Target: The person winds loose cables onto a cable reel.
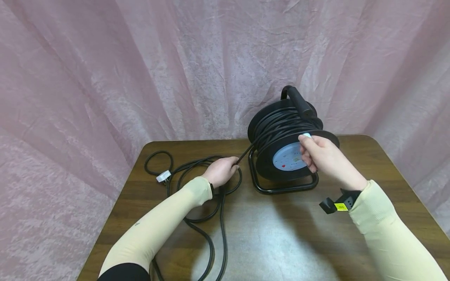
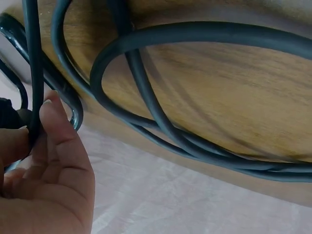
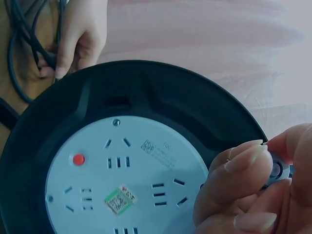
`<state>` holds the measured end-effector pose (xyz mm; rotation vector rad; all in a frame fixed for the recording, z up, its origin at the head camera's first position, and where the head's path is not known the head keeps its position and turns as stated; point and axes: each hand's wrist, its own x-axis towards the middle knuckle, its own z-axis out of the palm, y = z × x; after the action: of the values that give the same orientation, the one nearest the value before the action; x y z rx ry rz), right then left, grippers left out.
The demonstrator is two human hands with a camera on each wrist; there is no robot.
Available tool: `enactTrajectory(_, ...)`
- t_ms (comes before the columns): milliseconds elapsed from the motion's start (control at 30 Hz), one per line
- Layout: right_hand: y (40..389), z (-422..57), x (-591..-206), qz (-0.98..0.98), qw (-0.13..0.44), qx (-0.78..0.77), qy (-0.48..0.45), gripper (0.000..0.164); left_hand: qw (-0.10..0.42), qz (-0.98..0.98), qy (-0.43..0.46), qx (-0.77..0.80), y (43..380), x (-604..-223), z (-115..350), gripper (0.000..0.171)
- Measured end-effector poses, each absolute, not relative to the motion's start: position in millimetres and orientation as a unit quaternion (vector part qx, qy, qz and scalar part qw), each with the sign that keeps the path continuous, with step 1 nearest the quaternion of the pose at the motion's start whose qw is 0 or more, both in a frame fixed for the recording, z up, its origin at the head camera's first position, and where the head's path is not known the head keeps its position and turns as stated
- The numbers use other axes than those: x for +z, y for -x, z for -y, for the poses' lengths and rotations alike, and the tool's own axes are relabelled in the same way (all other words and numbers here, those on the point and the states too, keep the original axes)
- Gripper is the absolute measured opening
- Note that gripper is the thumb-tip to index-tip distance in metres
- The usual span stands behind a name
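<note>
A black cable reel [image 1: 277,127] stands on its tubular frame [image 1: 284,191], with cable wound round the drum. On its near side is a light blue socket panel [image 3: 141,146] with a red button [image 3: 78,159]. My right hand [image 1: 325,156] pinches the small crank knob [image 3: 277,169] at the edge of the reel's side disc; the fingers hide most of it. Left of the reel, my left hand [image 1: 221,171] holds the black cable [image 2: 34,73] between thumb and fingers. From that hand the cable runs up to the drum.
Loose loops of cable [image 1: 211,242] lie on the wooden table [image 1: 267,242] at the left and hang toward the front. A white plug [image 1: 163,176] rests among them. The reel's carrying handle [image 1: 299,102] rises on top. A pink curtain [image 1: 211,70] hangs behind the table.
</note>
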<state>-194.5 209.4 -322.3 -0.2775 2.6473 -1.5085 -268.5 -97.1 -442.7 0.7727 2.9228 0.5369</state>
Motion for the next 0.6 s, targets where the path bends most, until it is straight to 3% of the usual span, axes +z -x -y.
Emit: enactTrajectory(600, 192.5, -236.2, -324.2, -0.894, 0.024, -0.441, 0.075, 0.057, 0.051, -0.948, -0.234, 0.209, 264.3, -434.5, 94.3, 0.023)
